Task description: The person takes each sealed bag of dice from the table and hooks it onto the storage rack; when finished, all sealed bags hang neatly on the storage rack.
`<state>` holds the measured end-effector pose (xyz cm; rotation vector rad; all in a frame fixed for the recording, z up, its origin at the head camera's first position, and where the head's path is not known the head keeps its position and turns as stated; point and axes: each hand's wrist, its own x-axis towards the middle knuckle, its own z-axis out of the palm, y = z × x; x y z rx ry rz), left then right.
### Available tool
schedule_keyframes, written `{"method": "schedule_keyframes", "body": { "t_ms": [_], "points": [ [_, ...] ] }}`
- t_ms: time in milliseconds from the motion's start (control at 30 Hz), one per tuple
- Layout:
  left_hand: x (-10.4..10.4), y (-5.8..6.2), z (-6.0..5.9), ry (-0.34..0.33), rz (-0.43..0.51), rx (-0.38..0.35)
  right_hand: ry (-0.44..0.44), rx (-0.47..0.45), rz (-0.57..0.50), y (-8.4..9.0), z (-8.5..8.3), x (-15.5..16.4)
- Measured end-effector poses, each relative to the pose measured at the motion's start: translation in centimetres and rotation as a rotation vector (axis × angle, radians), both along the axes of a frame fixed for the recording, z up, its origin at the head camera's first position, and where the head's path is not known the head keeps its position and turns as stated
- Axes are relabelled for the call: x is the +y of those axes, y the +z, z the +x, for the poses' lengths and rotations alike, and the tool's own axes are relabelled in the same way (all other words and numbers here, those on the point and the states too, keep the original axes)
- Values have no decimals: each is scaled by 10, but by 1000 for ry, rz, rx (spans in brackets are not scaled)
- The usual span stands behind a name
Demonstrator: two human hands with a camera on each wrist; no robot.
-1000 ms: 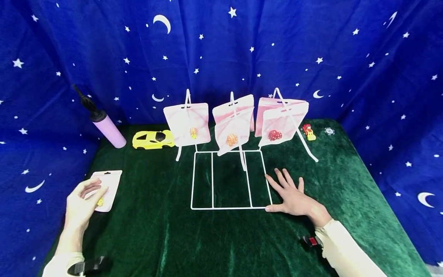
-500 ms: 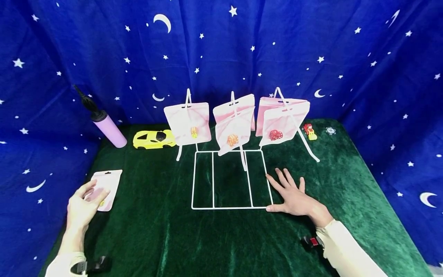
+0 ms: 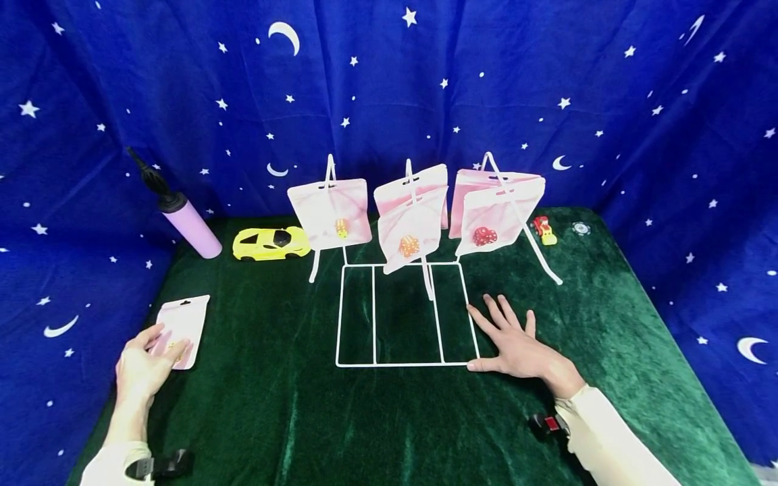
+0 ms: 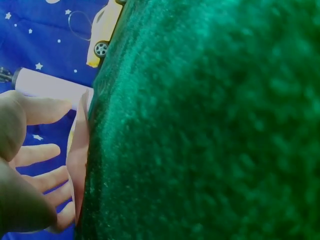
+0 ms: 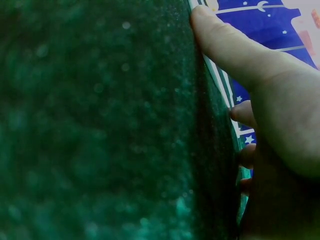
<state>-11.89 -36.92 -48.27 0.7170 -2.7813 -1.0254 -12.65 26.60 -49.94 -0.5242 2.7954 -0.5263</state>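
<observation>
At the table's left side lies a flat pale pink pouch (image 3: 188, 327) with a hang hole and something small and yellow in it. Over its near left part is my left hand (image 3: 141, 364), thumb and fingers spread apart. In the left wrist view the fingertips (image 4: 64, 215) meet the pouch (image 4: 79, 155), while the thumb stands close to it. My right hand (image 3: 519, 347) rests spread on the cloth, its thumb and index finger on the right end of a white wire rack (image 3: 401, 365). Pink pouches with dice (image 3: 419, 219) hang from the rack's hooks.
A yellow toy car (image 3: 270, 244) and a lilac hand pump (image 3: 193, 229) stand at the back left. Behind the rack's right hook lie a small red and yellow toy car (image 3: 543, 231) and a poker chip (image 3: 581, 229). A blue starry curtain (image 3: 389, 88) surrounds the green cloth.
My left hand has come down onto the pouch, and the pouch has shifted slightly to the left. My right hand stays on the rack's corner.
</observation>
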Motion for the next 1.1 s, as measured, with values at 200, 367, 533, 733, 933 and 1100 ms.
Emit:
{"method": "schedule_keyframes", "body": {
  "t_ms": [200,367,533,733,933,1100],
  "points": [
    [0,-1,2,17,-9,-16,4,-2,8,0,0,0],
    [0,0,4,24,-65,-30,5,11,7,0,1,-1],
    [-2,2,2,8,-132,-74,6,10,13,0,1,-1],
    [-1,7,-2,39,-77,-147,6,7,18,3,1,-1],
    [1,9,-3,50,-37,-131,8,8,13,3,2,-1],
    [0,9,-4,44,-9,-155,5,10,16,3,2,-1]
  ]
}}
